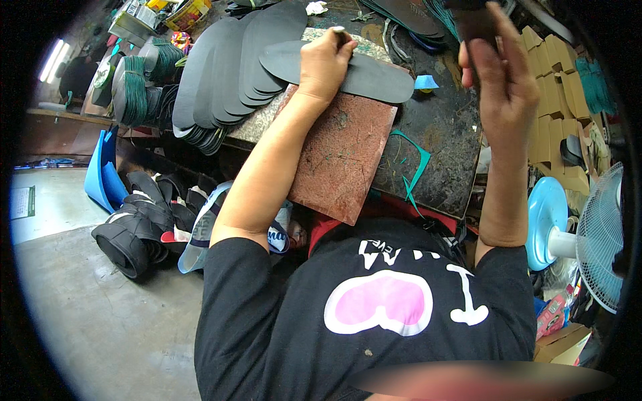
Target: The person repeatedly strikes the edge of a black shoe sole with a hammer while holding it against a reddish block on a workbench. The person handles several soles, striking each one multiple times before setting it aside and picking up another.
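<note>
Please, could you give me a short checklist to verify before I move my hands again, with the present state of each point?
1. Left hand placed over the dark grey sole piece: ok.
2. Sole piece wholly within the reddish board: not ok, its ends reach past it.
3. Right hand holding something: ok, a dark object.
4. Kind of that object: cannot tell, blurred.
5. Teal scrap strip apart from sole piece: ok.
</note>
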A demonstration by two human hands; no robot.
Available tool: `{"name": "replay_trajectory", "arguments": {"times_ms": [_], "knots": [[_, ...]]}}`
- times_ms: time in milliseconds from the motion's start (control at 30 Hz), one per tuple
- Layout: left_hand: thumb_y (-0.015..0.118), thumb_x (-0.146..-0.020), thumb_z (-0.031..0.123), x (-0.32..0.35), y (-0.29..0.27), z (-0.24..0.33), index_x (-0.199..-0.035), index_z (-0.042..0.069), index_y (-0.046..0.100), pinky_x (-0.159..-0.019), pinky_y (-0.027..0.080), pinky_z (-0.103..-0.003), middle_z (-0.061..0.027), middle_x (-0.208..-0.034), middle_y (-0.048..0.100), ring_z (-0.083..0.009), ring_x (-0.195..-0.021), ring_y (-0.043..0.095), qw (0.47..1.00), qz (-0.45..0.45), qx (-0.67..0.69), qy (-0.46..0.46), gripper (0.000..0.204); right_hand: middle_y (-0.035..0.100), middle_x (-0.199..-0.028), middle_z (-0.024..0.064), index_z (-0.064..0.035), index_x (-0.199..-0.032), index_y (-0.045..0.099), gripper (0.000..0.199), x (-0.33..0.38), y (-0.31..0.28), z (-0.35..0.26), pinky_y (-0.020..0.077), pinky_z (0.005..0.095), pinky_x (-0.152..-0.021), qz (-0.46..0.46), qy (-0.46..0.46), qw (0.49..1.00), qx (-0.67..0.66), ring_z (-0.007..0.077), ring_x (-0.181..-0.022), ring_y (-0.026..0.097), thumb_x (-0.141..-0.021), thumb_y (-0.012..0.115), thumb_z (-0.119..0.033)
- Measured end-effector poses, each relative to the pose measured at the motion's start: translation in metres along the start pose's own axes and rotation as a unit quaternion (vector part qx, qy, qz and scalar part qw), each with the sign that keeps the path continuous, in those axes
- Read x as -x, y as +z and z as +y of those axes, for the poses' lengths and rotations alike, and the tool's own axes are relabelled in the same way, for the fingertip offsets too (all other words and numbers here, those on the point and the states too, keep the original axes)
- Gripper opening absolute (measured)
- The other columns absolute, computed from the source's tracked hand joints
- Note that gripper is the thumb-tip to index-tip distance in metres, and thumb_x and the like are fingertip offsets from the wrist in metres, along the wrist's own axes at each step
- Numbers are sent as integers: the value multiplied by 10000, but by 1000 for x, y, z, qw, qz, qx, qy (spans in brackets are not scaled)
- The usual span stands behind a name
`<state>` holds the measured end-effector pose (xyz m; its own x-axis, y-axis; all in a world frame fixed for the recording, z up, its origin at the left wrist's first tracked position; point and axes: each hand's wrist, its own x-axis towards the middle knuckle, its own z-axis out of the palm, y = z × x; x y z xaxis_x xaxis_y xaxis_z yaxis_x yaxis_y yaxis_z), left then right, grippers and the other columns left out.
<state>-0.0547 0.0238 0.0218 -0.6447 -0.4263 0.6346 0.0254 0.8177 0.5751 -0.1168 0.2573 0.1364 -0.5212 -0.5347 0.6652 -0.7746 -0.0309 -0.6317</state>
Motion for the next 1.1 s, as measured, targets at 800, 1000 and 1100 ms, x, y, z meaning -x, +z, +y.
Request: {"name": "replay_trajectory", "arguments": {"times_ms": [800, 1000, 1100], "knots": [[680, -911, 117, -2, 2, -4, -967, -1, 641, -675, 574, -293, -103, -848, 713, -182, -750, 700, 979, -48, 157, -125, 136, 676, -915, 109, -163, -1334, 573, 387, 7, -11, 8, 494, 291, -638, -3, -15, 999, 44, 214, -772, 607, -961, 608, -260], [708, -878, 221, 0, 12, 9, -904, 52, 624, -655, 521, -405, -174, -798, 671, -365, -758, 667, 993, -21, -74, 94, 191, 666, -871, 145, -159, -1333, 558, 387, 17, 23, 37, 509, 343, -634, -43, 8, 997, 64, 285, -765, 624, -969, 593, -285], [687, -894, 149, 1, 12, 5, -978, 20, 616, -633, 540, -383, -166, -771, 682, -314, -730, 694, 998, 14, -48, 43, 169, 692, -892, 199, -189, -1336, 545, 415, 31, 23, 63, 534, 433, -674, -107, 88, 971, 196, 378, -811, 679, -966, 565, -378]]}}
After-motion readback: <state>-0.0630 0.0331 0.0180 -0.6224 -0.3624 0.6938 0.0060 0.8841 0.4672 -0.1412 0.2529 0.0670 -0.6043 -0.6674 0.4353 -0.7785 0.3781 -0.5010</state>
